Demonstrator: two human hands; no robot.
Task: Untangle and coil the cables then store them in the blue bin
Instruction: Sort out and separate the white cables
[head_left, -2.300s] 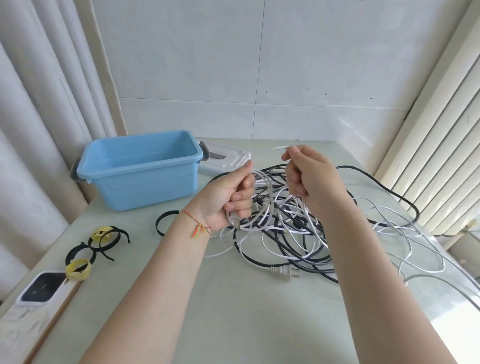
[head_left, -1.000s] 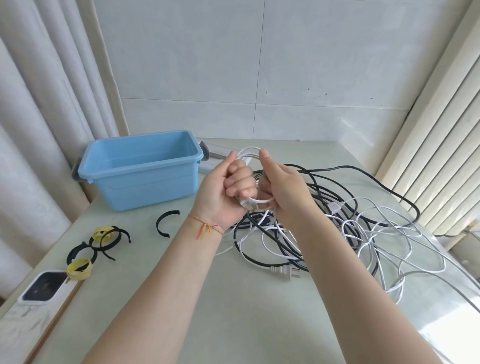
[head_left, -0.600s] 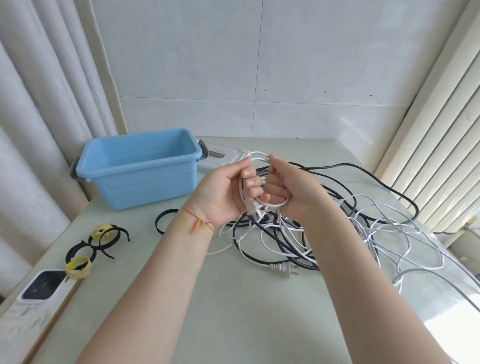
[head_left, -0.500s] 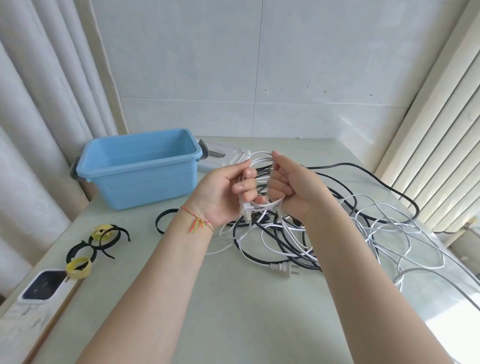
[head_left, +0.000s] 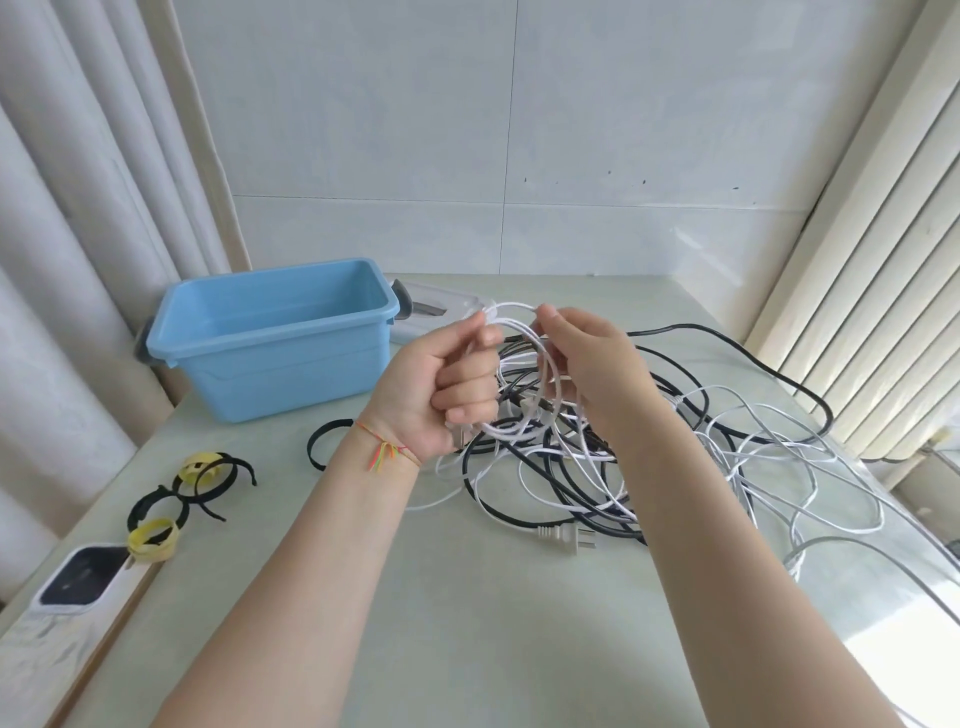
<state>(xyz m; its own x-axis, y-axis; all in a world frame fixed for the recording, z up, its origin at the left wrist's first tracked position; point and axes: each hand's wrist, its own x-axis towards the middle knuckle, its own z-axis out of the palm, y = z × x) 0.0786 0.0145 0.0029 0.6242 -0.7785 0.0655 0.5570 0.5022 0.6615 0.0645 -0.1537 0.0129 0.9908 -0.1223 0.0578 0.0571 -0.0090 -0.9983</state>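
A small coil of white cable (head_left: 524, 364) hangs between my hands above the table. My left hand (head_left: 441, 384) is closed around the coil's left side. My right hand (head_left: 592, 364) pinches the top loop at its fingertips. Below and to the right lies a tangle of black cable (head_left: 566, 483) and thin white cable (head_left: 779, 467), with a white plug (head_left: 569, 538) at its front. The blue bin (head_left: 275, 338) stands empty at the back left.
Black and yellow cable ties (head_left: 182, 493) lie at the left, one black tie (head_left: 324, 441) nearer the bin. A white device (head_left: 83, 577) sits at the front left edge. A white lid (head_left: 436, 312) lies behind the bin. Curtains hang left, a radiator stands right.
My right hand has risen from the coil's side to its top and now pinches the upper loop. The left hand keeps its grip; the coil stays between them.
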